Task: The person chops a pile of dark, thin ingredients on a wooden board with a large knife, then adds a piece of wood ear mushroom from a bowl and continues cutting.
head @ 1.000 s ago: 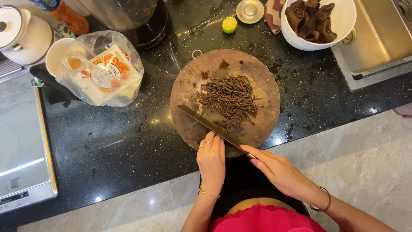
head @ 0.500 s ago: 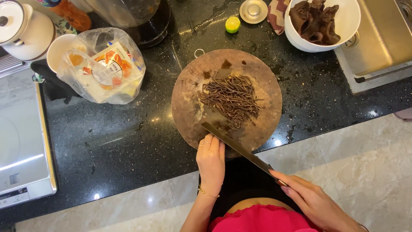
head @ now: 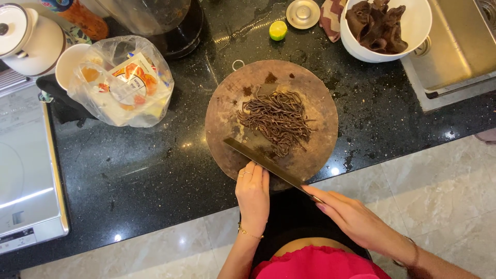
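— What is the head view showing you right now?

— I am looking straight down at a round wooden cutting board (head: 227, 108) lying on the black speckled table (head: 155, 170). A heap of dark brown shredded strips (head: 276, 120) is sitting at the middle of the board.

— And your hands?

— My right hand (head: 354, 219) is gripping the handle of a cleaver (head: 263, 161), its fingers (head: 323, 199) wrapped around it. The blade is lying slanted across the near part of the board, just beside the strips. My left hand (head: 253, 194) is resting at the board's near edge, its fingers (head: 252, 173) pressed together and pointing toward the blade, touching or almost touching it; I cannot tell which.

— What else is around?

— A white bowl (head: 413, 31) of dark, unshredded pieces is standing beyond the board to the right, next to a steel sink (head: 460, 46). A half lime (head: 278, 30) is lying behind the board. A clear plastic bag (head: 121, 82) of packets is sitting well to the left.
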